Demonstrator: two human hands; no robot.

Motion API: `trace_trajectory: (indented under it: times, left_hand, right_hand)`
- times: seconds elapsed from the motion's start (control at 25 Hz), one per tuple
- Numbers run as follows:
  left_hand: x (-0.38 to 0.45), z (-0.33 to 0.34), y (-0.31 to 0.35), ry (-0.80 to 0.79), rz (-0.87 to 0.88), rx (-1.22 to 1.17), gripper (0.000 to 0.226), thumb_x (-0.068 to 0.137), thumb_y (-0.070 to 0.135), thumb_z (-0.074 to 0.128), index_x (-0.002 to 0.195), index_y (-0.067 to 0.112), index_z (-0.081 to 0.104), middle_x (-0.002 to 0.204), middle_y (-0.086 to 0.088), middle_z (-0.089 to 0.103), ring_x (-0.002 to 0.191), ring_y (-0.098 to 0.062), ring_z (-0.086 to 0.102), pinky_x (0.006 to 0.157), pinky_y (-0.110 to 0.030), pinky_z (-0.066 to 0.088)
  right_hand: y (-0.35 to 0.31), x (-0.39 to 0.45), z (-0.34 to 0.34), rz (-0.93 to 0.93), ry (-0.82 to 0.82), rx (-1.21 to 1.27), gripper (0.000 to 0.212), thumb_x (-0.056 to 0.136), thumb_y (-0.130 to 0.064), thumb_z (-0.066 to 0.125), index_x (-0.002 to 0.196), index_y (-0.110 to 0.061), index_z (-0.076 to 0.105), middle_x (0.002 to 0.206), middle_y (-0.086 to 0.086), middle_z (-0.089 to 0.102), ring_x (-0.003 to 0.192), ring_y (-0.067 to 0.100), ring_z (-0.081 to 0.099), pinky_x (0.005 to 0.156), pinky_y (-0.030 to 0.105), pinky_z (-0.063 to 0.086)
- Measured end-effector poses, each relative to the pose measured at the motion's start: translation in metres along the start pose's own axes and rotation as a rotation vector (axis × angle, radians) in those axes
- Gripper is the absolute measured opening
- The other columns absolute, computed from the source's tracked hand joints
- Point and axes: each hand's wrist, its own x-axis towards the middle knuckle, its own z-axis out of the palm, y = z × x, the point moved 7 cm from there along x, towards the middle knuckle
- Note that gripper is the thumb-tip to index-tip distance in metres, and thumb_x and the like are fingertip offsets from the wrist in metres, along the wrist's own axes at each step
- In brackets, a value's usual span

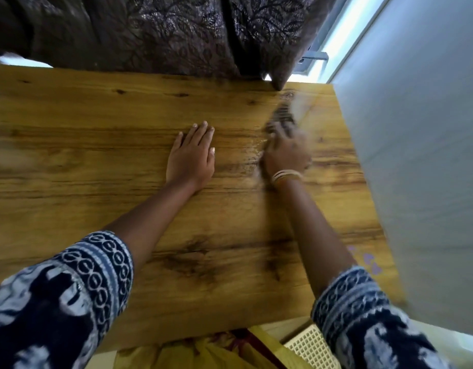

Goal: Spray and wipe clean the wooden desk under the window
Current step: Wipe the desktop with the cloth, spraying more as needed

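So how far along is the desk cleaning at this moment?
Spraying looks done: wet droplets glisten on the wooden desk, and no spray bottle is in view. Wiping is in hand: the right hand, blurred, works a dark cloth near the far right corner while the left hand rests flat. The rest of the desk looks unwiped.

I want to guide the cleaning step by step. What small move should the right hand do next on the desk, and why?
Probably drag the cloth under the right hand back toward the near edge. Wet droplets shine on the desk just left of that hand, so that patch looks unwiped. The left hand lies flat, bracing. The right hand is blurred, so its grip is unclear.
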Motion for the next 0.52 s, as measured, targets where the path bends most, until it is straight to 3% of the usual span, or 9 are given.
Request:
trace_trajectory:
  times: [0.08,0.16,0.36,0.52]
  left_hand:
    - [0.0,-0.001,-0.002,0.02,-0.001,-0.02,0.051,0.101,0.029,0.03,0.15,0.013,0.03,0.161,-0.002,0.022,0.149,-0.017,0.015,0.121,-0.039,0.011]
    - [-0.002,-0.003,-0.002,0.033,0.005,-0.026,0.05,0.101,0.028,0.031,0.148,0.011,0.034,0.16,-0.004,0.024,0.149,-0.018,0.017,0.121,-0.039,0.012]
    - [-0.008,-0.005,0.001,-0.025,-0.004,-0.088,0.051,0.102,0.026,0.032,0.152,0.015,0.029,0.162,-0.003,0.019,0.15,-0.017,0.012,0.122,-0.037,0.009]
    - [-0.052,-0.021,-0.009,-0.021,-0.061,-0.211,0.045,0.1,0.023,0.04,0.144,0.014,0.044,0.159,-0.006,0.026,0.149,-0.018,0.018,0.122,-0.037,0.012]
  right_hand:
    - [-0.052,-0.053,0.008,-0.375,-0.064,0.035,0.041,0.094,-0.031,0.044,0.128,-0.021,0.063,0.132,0.008,0.06,0.117,0.031,0.053,0.1,0.04,0.044]
    - [-0.041,-0.06,0.004,-0.502,-0.11,0.06,0.039,0.094,-0.03,0.045,0.125,-0.02,0.065,0.131,0.008,0.061,0.115,0.03,0.055,0.099,0.038,0.045]
    - [0.126,-0.003,-0.033,0.11,0.015,-0.12,0.052,0.091,-0.037,0.033,0.129,-0.017,0.063,0.136,0.012,0.057,0.114,0.038,0.053,0.1,0.042,0.041]
    - [0.145,-0.076,-0.052,0.407,0.075,-0.187,0.046,0.095,-0.033,0.044,0.137,-0.018,0.055,0.14,0.012,0.051,0.115,0.04,0.048,0.095,0.043,0.04]
